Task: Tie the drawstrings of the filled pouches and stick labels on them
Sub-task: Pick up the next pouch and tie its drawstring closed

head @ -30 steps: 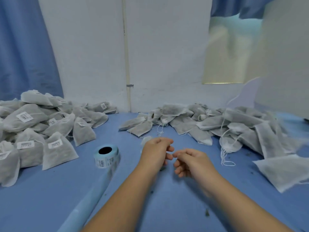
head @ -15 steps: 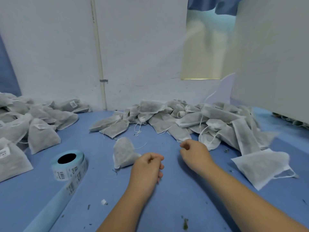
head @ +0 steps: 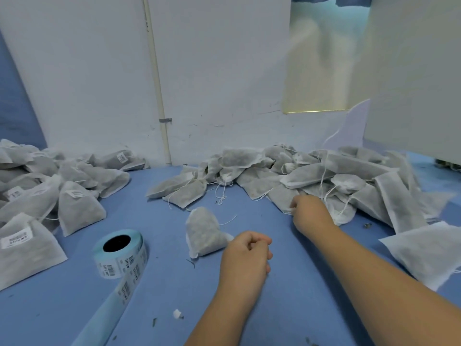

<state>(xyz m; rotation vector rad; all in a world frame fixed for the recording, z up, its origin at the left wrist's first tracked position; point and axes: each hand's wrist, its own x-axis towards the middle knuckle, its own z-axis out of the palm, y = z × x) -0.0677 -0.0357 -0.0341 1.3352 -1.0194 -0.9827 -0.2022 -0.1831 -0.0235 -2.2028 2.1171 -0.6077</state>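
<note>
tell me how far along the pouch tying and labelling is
Done: labelled pouches piled at left. In hand: one cinched pouch lies unlabelled beside the left hand, while the right hand reaches into the unlabelled pile. Left: that large pile, strings loose.

Too small to read: print on the label roll [head: 119, 253]. Left of the roll, labelled pouches [head: 32, 255] cropped by the frame edge. Right of the roll, fingertips of the right hand [head: 309, 213] hidden among unlabelled pouches [head: 311, 173]; grip unclear. Nearer the roll, left hand [head: 245, 258] curled, contents hidden.
</note>
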